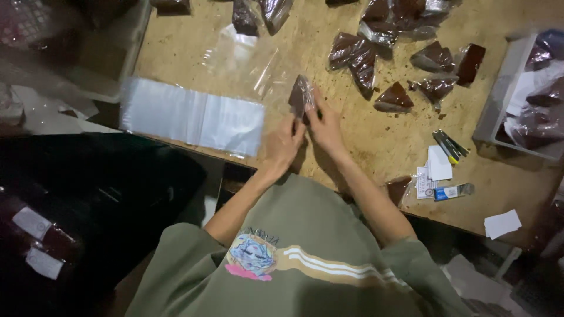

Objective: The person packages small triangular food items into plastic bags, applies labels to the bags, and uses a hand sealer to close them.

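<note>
Both hands' fingers, left hand (pixel 285 141) and right hand (pixel 324 126), clamped on brown packet (pixel 301 95), bare table (pixel 382 147) around

A small clear-wrapped dark brown packet (pixel 301 95) is held upright between the left hand (pixel 284 142) and the right hand (pixel 325 124), above the wooden surface (pixel 376 147). A stack of flat clear plastic bags (pixel 194 116) is laid at the surface's near left edge; a loose clear bag (pixel 247 58) is seen just beyond it. Filled packets of the same dark brown (pixel 405 64) are scattered across the far right. A blue-and-white label strip (pixel 453 191), white paper slips (pixel 437 164) and one white card (pixel 502 223) are noted near the right edge. White labels (pixel 30 222) are seen on dark packs at lower left.
</note>
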